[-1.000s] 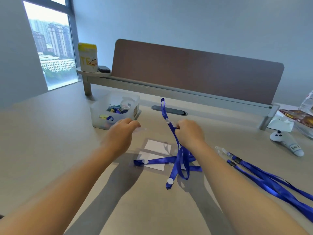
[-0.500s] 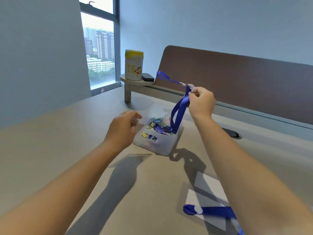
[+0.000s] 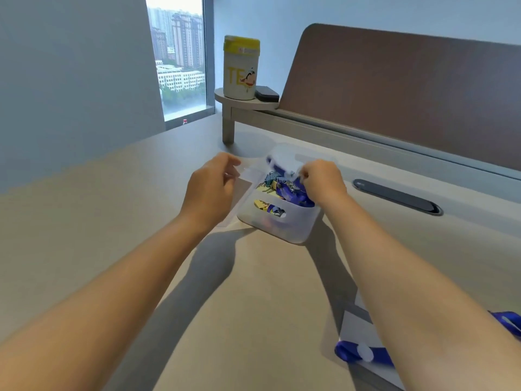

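A translucent plastic box (image 3: 293,230) sits on the desk and holds binder clips and a bundled blue lanyard (image 3: 284,190). My right hand (image 3: 322,183) is over the box's right side, its fingers curled round the lanyard and pushing down into the box. My left hand (image 3: 210,190) hovers just left of the box and pinches a clear plastic sleeve (image 3: 248,174) that reaches over the box's left rim. The part of the lanyard under my right hand is hidden.
A yellow-lidded canister (image 3: 241,69) and a small black object (image 3: 266,93) stand on a raised shelf (image 3: 228,100) behind the box. A brown divider panel (image 3: 408,91) runs along the back. A cable slot (image 3: 394,196) lies to the right. White paper (image 3: 356,324) and another blue lanyard (image 3: 363,354) lie at the lower right.
My right hand has come down from above the box and carried the blue lanyard into it. My left hand has moved closer to the box with the clear sleeve.
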Tool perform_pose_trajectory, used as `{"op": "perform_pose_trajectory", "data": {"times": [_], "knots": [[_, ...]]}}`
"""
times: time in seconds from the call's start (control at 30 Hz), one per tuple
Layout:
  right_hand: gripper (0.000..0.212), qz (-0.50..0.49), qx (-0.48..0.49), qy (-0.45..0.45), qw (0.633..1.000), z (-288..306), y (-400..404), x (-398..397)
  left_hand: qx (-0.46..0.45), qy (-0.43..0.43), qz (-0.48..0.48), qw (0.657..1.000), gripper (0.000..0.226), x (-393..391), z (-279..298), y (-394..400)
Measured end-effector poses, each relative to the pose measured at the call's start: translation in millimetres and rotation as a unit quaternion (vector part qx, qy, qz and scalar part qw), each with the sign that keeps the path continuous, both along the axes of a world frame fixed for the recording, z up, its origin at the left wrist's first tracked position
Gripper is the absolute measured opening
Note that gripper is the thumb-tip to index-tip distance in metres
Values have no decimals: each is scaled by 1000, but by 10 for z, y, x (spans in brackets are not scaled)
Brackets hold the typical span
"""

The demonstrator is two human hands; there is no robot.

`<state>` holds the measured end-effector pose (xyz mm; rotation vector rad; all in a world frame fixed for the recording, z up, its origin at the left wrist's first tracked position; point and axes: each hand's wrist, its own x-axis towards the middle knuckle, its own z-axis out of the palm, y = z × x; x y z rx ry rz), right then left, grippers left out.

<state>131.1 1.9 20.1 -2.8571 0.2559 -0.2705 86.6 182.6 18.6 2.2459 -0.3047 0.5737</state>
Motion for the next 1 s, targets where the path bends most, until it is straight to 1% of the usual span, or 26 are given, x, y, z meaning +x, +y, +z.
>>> {"op": "perform_pose_trajectory", "data": {"times": [0.07,0.1,0.17,0.27,0.37,0.43,0.5,0.63,0.73,0.87,1.0], "knots": [[41,24,-24,81,996,47,10,-63,2,-2,-2,1000,26,-28,10,-9],[46,38,-22,92,995,80,9,-117,3,-4,-4,1000,26,-49,19,-12],[49,55,15,59,997,163,-14,-243,7,-7,-8,1000,26,-99,47,-20],[45,46,69,-26,996,308,-99,-502,9,-19,-15,1000,26,-226,125,-56],[38,33,80,-74,993,432,-246,-894,6,-46,-44,998,26,-427,233,-173],[34,22,79,-86,993,473,-378,-1237,4,-63,-76,995,27,-609,282,-302],[31,1,73,-86,994,471,-546,-1628,11,-83,-116,990,28,-836,297,-484],[31,-65,77,-66,993,390,-926,-2442,54,-125,-193,972,20,-1342,206,-955],[32,-125,93,-46,987,280,-1216,-3006,70,-147,-254,953,22,-1696,107,-1329],[30,-194,129,-39,972,93,-1570,-3530,82,-148,-315,934,27,-2022,9,-1766],[26,-247,140,-32,958,-127,-1923,-3795,103,-144,-352,919,30,-2125,-122,-2143]]}}
